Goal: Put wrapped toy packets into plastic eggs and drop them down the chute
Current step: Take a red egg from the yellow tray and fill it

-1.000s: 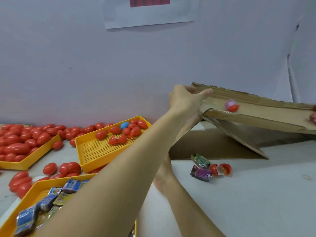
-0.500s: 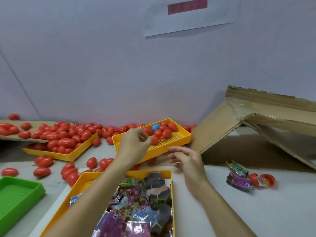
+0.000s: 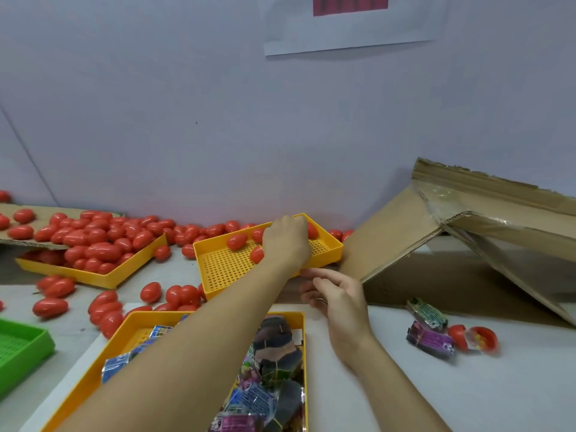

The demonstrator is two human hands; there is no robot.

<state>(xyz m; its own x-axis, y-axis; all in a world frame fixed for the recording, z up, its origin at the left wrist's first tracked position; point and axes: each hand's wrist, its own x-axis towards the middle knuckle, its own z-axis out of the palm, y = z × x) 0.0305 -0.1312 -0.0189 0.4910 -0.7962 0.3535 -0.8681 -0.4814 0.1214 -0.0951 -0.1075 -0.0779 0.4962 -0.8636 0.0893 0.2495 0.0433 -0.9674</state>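
The cardboard chute (image 3: 486,213) slopes at the counter's back right corner. The yellow egg tray (image 3: 237,269) sits mid-counter near the back edge; the packet tray (image 3: 299,316) lies at the front edge. The left hand (image 3: 288,243) reaches into the egg tray, fingers curled over the red eggs (image 3: 237,241); whether it grips one cannot be told. The right hand (image 3: 338,302) hovers, loosely curled, empty. Step in hand, by judgement: fetching an egg. Next: open it and insert a packet. No writing is legible.
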